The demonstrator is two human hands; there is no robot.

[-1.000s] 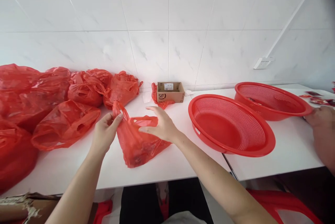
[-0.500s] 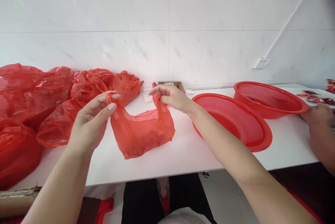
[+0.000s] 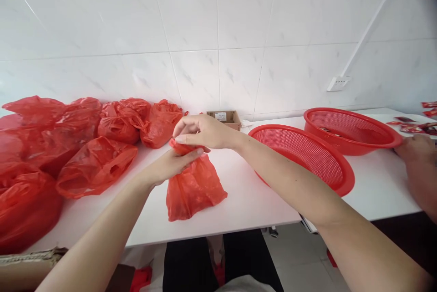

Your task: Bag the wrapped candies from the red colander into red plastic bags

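A red plastic bag hangs from both my hands just above the white table, its upper part gathered together. My left hand is closed around the gathered neck. Over it, my right hand pinches the handle end, so the two hands meet at the top of the bag. The lower part of the bag bulges slightly; what is inside cannot be made out through the plastic.
Several filled red bags crowd the table's left side. A small cardboard box stands against the wall. On the right are two red baskets; another person's hand touches the farther basket, near some small packets.
My hands have come together from holding the two handles apart. The bag's open top is now drawn into a gathered neck. The view has tilted slightly upward.
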